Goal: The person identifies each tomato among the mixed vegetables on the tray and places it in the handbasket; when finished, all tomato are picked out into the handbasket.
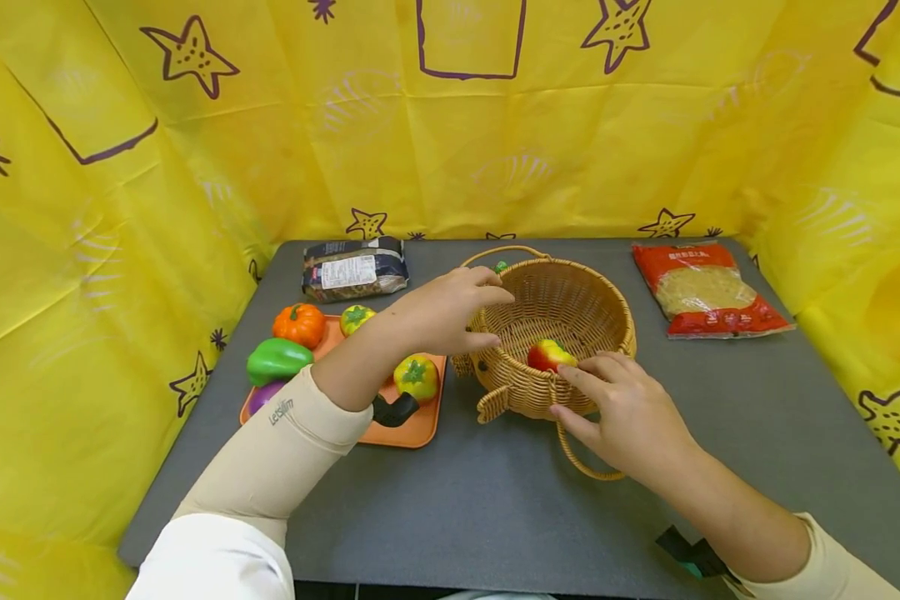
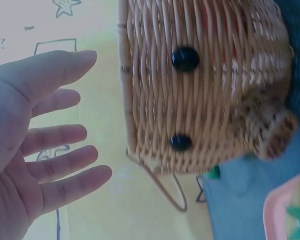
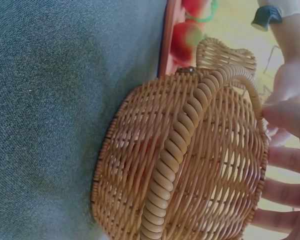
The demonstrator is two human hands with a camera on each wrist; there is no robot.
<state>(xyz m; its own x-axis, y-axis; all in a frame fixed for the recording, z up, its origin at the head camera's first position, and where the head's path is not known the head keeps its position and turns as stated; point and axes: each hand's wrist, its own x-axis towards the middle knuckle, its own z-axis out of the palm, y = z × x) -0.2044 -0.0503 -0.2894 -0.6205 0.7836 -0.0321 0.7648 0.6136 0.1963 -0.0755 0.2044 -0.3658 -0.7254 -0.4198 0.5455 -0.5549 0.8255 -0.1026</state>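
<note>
A pig-shaped wicker basket (image 1: 521, 387) with a snout and two black eyes stands on the table, one handle hanging down at its near side. Inside lies a red-and-yellow toy fruit (image 1: 549, 356) by the near rim. My left hand (image 1: 450, 312) hovers at the basket's left rim, fingers spread and holding nothing; the left wrist view shows a gap between that hand (image 2: 45, 135) and the wicker. My right hand (image 1: 630, 408) is at the near right rim, thumb outside and fingers over the edge. In the right wrist view its fingertips are partly hidden behind the rim.
Left of the basket, an orange tray (image 1: 420, 435) carries a toy pumpkin (image 1: 300, 325), a green pepper (image 1: 278, 361), a purple piece and yellow-green toy fruits (image 1: 417, 377). A dark packet (image 1: 355, 268) lies behind it. At the right is a red bag (image 1: 708, 292). Yellow cloth surrounds the table.
</note>
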